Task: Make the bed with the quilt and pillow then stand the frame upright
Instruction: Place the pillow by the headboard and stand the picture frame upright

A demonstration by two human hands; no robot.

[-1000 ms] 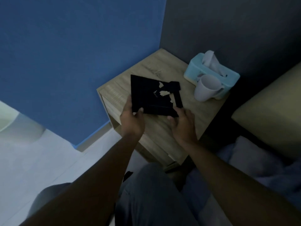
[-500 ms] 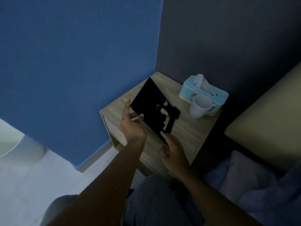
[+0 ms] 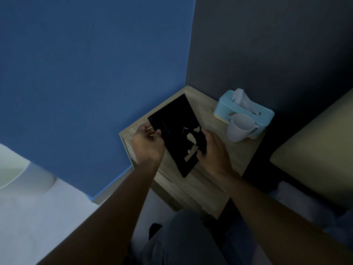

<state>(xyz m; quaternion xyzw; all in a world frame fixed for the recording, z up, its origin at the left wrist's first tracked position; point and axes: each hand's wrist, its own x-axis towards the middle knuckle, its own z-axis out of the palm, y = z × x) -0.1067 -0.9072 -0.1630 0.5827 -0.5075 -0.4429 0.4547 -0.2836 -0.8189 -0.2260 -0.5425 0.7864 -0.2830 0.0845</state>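
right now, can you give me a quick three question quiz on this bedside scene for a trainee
1. True or false: both hands are gripping the frame.
2. Which thing stands closest to the mug? A) the tissue box B) a lamp C) a book
3. Fill the blank: the frame is held over the ____.

Key:
1. True. The left hand holds its left edge and the right hand its right edge.
2. A. The tissue box sits right behind the mug.
3. Nightstand. The frame is tilted in the hands, not yet standing upright.
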